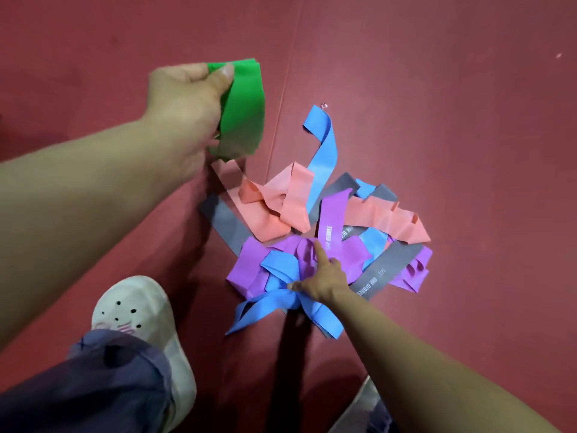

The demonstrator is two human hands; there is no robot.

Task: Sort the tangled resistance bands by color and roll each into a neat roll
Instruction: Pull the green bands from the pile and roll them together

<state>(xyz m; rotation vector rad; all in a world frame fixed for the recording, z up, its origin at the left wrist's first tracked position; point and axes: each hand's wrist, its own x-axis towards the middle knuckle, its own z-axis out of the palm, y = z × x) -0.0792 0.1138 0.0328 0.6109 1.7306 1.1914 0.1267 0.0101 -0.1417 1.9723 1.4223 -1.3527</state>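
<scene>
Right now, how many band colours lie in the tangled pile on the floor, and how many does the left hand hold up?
Colours in the pile: 4 (blue band, pink band, purple band, grey band)
Colours held up: 1 (green band, in the grip of the left hand)
Total: 5 colours

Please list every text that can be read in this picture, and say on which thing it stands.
"ONE DEGREE": white print on the grey band; the small characters beside it are too blurred to read.
Purple band: white print, too blurred to read.
Shoe: pink mark, not readable.
</scene>
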